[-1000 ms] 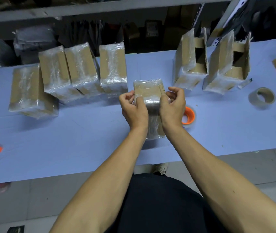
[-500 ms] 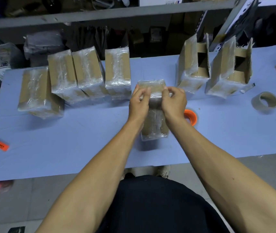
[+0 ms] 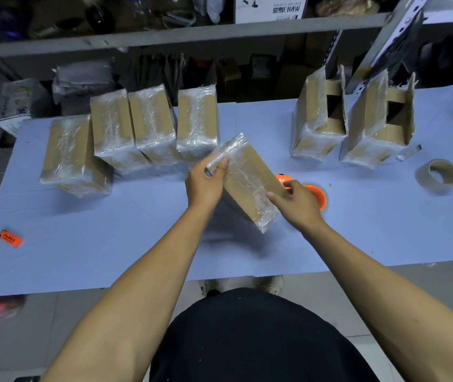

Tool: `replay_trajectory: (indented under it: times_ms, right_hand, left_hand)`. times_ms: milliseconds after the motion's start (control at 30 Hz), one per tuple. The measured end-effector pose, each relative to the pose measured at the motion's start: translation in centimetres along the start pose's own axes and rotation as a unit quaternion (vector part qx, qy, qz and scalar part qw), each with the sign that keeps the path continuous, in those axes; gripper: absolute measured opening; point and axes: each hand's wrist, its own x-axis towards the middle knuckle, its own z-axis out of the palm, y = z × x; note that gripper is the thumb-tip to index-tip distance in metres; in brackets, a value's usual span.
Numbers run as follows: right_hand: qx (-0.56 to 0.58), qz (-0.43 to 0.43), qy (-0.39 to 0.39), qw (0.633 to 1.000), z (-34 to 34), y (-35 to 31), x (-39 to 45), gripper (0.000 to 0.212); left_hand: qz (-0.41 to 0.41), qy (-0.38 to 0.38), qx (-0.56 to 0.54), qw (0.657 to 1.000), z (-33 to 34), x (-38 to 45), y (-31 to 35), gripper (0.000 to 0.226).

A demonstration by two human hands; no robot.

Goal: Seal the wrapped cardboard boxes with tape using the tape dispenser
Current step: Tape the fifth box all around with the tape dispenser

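1. A wrapped box [image 3: 247, 183] is held tilted above the middle of the pale blue counter [image 3: 109, 244], its long side running from upper left to lower right.
2. The left hand [image 3: 204, 186] grips the box at its upper left end, fingers [image 3: 221, 164] curled over the plastic-covered edge.
3. The right hand [image 3: 299, 205] touches the lower right side of the box; its fingers [image 3: 276, 196] lie fairly straight and close together against the wrap, and the thumb reaches toward the orange tape dispenser [image 3: 316, 195].
4. The tape dispenser lies on the counter just behind the right hand, partly hidden by it and by the box.
5. Four more wrapped boxes [image 3: 153, 125] stand in a row on the far left of the counter, touching or nearly touching each other.
6. Two open boxes [image 3: 319, 117] with plastic around their lower parts stand at the far right, flaps up.
7. A roll of brown tape [image 3: 437, 175] lies flat to the right, well apart from the hands.
8. A small orange item [image 3: 10, 238] lies near the left front edge of the counter.
9. A metal shelf [image 3: 164, 34] with assorted goods runs behind the counter.
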Motion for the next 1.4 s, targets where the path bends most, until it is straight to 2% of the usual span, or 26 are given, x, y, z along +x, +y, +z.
replay_trajectory:
  times_ms: [100, 233, 367, 433, 500, 567, 633, 700, 767, 833, 933, 1000, 1033, 1133, 1167, 1233, 1300, 1400]
  right_hand:
    - [0.079, 0.061, 0.024, 0.995, 1.0, 1.2, -0.5, 0.063]
    - [0.142, 0.062, 0.067, 0.986, 0.6, 2.1, -0.4, 0.059]
    - [0.188, 0.058, 0.08, 0.977, 0.7, 2.0, 0.3, 0.057]
    - [0.179, 0.057, 0.091, 0.978, 1.5, 1.7, 0.2, 0.046]
    - [0.15, 0.04, 0.109, 0.982, 2.2, 1.7, 0.1, 0.031]
    - [0.158, 0.007, 0.086, 0.984, 2.5, 1.9, 0.3, 0.022]
    - [0.18, -0.02, 0.012, 0.983, 2.3, 1.6, 0.8, 0.019]
    - [0.146, -0.031, -0.029, 0.988, 2.2, 1.1, 1.3, 0.031]
    - [0.059, -0.03, 0.02, 0.998, 2.4, 1.0, 1.4, 0.031]
    - [0.026, -0.025, 0.077, 0.996, 2.8, 0.9, 1.0, 0.024]
    - [0.063, -0.052, 0.08, 0.993, 3.0, 1.0, 0.9, 0.019]
    - [0.063, -0.086, 0.067, 0.992, 2.8, 0.8, 1.4, 0.018]
    - [0.062, -0.1, 0.056, 0.991, 2.7, 0.6, 1.7, 0.016]
    - [0.065, -0.117, -0.004, 0.991, 2.4, 0.1, 2.6, 0.023]
    - [0.071, -0.114, -0.011, 0.991, 2.2, 0.4, 2.9, 0.03]
    - [0.069, -0.091, 0.024, 0.993, 1.3, 1.8, 3.4, 0.036]
    - [0.009, -0.032, 0.066, 0.997, 0.4, 4.0, 4.0, 0.023]
    - [-0.1, 0.044, 0.019, 0.994, 0.5, 6.1, 4.4, 0.045]
  left_hand:
    - [0.01, 0.01, 0.024, 1.0, 0.6, -1.4, -0.6, 0.035]
    - [0.002, 0.028, 0.058, 0.998, 0.4, -2.3, -1.6, 0.032]
    - [-0.075, 0.004, 0.107, 0.991, -1.6, -2.6, -4.5, 0.034]
    - [-0.114, -0.004, 0.101, 0.988, -2.7, -3.0, -5.9, 0.03]
    - [-0.103, -0.022, 0.111, 0.988, -3.4, -2.8, -6.5, 0.041]
    - [-0.049, -0.043, 0.15, 0.987, -3.6, -2.0, -6.1, 0.062]
    - [0.014, -0.109, 0.222, 0.969, -3.3, -0.7, -5.1, 0.07]
    - [0.049, -0.183, 0.302, 0.935, -3.0, 0.0, -4.4, 0.055]
    - [0.045, -0.207, 0.325, 0.921, -3.0, 0.0, -4.2, 0.038]
    - [0.031, -0.203, 0.325, 0.923, -3.1, -0.3, -4.2, 0.032]
    - [-0.005, -0.228, 0.379, 0.897, -2.7, 0.0, -3.6, 0.027]
    - [-0.02, -0.276, 0.4, 0.874, -2.0, 0.5, -3.0, 0.036]
    - [-0.026, -0.293, 0.379, 0.877, -1.4, 0.6, -2.7, 0.046]
    - [-0.054, -0.291, 0.199, 0.934, 1.0, 0.3, -2.5, 0.068]
    - [-0.06, -0.29, 0.149, 0.944, 1.8, 0.1, -2.6, 0.067]
    - [-0.06, -0.291, 0.098, 0.95, 2.6, -0.1, -3.3, 0.057]
    - [-0.064, -0.288, 0.086, 0.952, 2.6, 0.1, -3.7, 0.047]
    - [-0.093, -0.293, 0.086, 0.947, 2.3, -0.1, -3.9, 0.039]
